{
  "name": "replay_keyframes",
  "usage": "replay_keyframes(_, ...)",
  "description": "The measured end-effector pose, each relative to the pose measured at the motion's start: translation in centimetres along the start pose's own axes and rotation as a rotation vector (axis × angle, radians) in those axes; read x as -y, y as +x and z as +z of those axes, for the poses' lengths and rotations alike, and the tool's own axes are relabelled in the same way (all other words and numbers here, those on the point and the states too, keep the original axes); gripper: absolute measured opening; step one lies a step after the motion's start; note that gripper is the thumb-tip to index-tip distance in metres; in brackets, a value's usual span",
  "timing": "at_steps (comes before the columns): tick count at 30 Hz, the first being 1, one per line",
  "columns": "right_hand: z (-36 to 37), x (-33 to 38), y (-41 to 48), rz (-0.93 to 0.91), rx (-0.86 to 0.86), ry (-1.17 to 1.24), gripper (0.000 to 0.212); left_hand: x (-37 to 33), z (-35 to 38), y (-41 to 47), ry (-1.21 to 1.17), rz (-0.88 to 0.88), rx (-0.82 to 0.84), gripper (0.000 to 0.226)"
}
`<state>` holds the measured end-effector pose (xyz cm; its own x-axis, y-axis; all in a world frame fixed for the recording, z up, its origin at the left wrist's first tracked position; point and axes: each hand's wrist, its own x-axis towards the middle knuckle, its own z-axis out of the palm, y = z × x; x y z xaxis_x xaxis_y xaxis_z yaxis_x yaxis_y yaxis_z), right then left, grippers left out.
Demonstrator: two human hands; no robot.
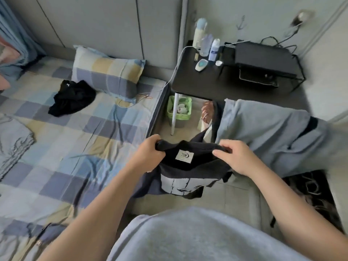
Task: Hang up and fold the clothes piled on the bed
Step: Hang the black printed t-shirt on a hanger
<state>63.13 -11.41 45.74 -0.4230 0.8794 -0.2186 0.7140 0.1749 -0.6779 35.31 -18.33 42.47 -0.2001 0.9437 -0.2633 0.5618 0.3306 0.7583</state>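
Note:
I hold a black T-shirt (190, 172) in the air beside the bed, its white neck label facing me and a pale print lower down. My left hand (150, 153) grips the collar's left side and my right hand (235, 157) pinches its right side. A crumpled black garment (72, 98) lies on the checked bed sheet (75, 147) next to the pillow (107, 74). A grey-blue garment (267, 132) is draped at the right, behind my right hand. Another grey garment (13, 140) lies at the bed's left edge.
A black bedside table (197, 81) carries bottles (206, 44), small items and a black box on a wire rack (263, 57). Under it stands a green bin (179, 110). A white cable (175, 72) runs onto the bed. A dark patterned mat (310, 193) lies on the floor at the right.

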Motion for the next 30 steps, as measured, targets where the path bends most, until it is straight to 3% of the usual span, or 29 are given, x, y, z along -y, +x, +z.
replay_keyframes(4, -4.2, -5.9, -5.7, 0.080, -0.327, 0.048, 0.022, -4.6, 6.3, -0.9, 0.260, 0.077, 0.192, 0.013)
replay_keyframes(8, -7.5, -10.6, -11.4, 0.182, -0.605, 0.133, 0.037, -9.7, 11.4, 0.1, 0.480, 0.159, 0.226, 0.031)
replay_keyframes(14, -10.8, -17.4, -19.6, 0.373, -0.784, 0.168, 0.031, -16.9, 19.1, 1.0, 0.312, 0.396, 0.383, 0.047)
replay_keyframes(17, -12.8, -19.4, -22.4, 0.417, -0.814, 0.230, 0.046, -20.5, 22.3, 1.5, 0.306, 0.516, 0.472, 0.049)
replay_keyframes(21, -15.4, -21.8, -24.2, 0.551, -0.836, 0.141, 0.050, -25.1, 26.0, 2.9, 0.268, 0.600, 0.554, 0.040)
replay_keyframes(26, -18.1, -24.6, -25.3, 0.791, -0.879, -0.004, 0.021, -30.0, 30.5, 6.0, 0.265, 0.695, 0.779, 0.035)
replay_keyframes(30, -20.2, -24.8, -25.0, 0.876, -1.037, 0.048, 0.029, -33.6, 33.4, 8.2, 0.334, 0.803, 0.904, 0.023)
